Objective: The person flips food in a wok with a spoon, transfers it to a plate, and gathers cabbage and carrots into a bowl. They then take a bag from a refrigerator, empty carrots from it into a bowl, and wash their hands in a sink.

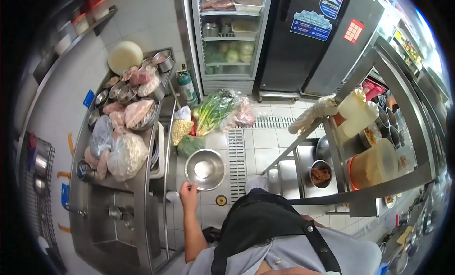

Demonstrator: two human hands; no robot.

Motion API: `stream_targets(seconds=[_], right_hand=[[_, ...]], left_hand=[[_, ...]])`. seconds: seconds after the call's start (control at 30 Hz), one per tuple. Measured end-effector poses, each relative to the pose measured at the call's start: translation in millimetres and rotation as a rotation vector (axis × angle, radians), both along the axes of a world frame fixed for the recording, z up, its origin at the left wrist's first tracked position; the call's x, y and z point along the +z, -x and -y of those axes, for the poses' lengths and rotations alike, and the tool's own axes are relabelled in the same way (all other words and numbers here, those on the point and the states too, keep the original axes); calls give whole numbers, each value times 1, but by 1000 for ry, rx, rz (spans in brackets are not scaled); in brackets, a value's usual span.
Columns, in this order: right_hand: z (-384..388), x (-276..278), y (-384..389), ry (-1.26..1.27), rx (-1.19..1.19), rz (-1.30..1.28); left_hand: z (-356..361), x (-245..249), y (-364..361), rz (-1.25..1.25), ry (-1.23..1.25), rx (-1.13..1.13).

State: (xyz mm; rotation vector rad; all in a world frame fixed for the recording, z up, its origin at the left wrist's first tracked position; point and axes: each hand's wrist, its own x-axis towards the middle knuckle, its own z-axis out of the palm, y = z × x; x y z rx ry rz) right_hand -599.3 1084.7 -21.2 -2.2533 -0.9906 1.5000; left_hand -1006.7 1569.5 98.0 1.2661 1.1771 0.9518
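My left hand (188, 194) is closed on the near-left rim of a round steel bowl (219, 173). A white heap (203, 169) sits in the middle of the bowl. Just beyond the bowl lie a dark green bundle (191, 145), a bag of yellowish beans or sprouts (180, 132) and long spring onions (208, 114) in clear plastic. Only a sliver of skin shows past the right side of my dark apron (265, 225); my right hand is hidden.
Left stands a steel sink counter (142, 199) with bagged meat (129, 154), several metal pots and a round board (125, 57). Ahead are a glass-door fridge (229, 80) and a green cylinder (186, 87). A steel shelf frame (400, 182) stands right; a drain grate (236, 163) crosses the tiled floor.
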Motion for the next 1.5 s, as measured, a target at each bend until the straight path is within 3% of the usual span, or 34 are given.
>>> stream_targets(seconds=[0.23,0.3,0.37,0.4,0.47,0.5,0.57,0.63,0.67,0.73,0.77,0.83,0.87,0.9,0.93,0.97,1.0,1.07,1.1,1.13,1.2,1.23,1.33,1.47,1.5], right_hand=[[-104,-89,-6,-161,83,124],[-157,-98,-8,-71,29,192],[-219,-78,-13,151,-32,229],[-251,-41,-8,19,-86,363],[-337,9,-12,-154,-379,226],[-364,-28,-26,-284,-440,94],[-444,44,-30,-332,-707,-406],[-505,99,-38,-418,-632,-608],[-526,96,-45,-441,-595,-600],[-557,88,-63,-466,-462,-430],[-572,128,-65,-469,-461,-344],[-588,119,-90,-529,-377,-116],[-595,127,-99,-539,-448,-91],[-603,146,-111,-394,-430,-55],[-608,112,-120,-528,-503,-2],[-617,159,-128,-379,-613,-75],[-621,152,-135,-362,-686,-56],[-638,124,-156,-479,-774,-94],[-642,96,-164,-552,-763,50],[-647,104,-176,-548,-774,65],[-655,130,-183,-296,-991,-219],[-660,114,-186,-292,-1031,-130],[-670,134,-200,-296,-1121,-44],[-668,115,-231,-441,-1290,11],[-668,124,-241,-371,-1349,-71]], left_hand=[[-60,10,-70,7,13,-140],[-86,-8,-83,-148,31,-233],[-120,5,-104,-243,-41,-297],[-129,14,-112,-335,-92,-367],[-162,22,-135,-373,-29,-401],[-184,16,-150,-325,-14,-437],[-212,16,-176,-283,37,-482],[-245,37,-201,-471,-83,-605],[-258,46,-212,-486,-57,-625],[-276,54,-240,-415,-97,-706],[-283,50,-251,-417,-89,-777],[-307,32,-279,-406,-72,-793],[-321,12,-290,-204,46,-821],[-327,40,-307,-231,100,-850],[-343,22,-315,-125,193,-851],[-357,8,-324,-46,207,-811],[-369,19,-337,-15,217,-849],[-405,-3,-350,-74,244,-889],[-421,-15,-354,-66,246,-916],[-436,-26,-357,-128,317,-924],[-468,-32,-375,-219,393,-962],[-482,-30,-388,-262,427,-1001],[-523,-46,-439,-278,485,-1094],[-556,-29,-534,-360,367,-1298],[-554,-2,-567,-428,218,-1357]])
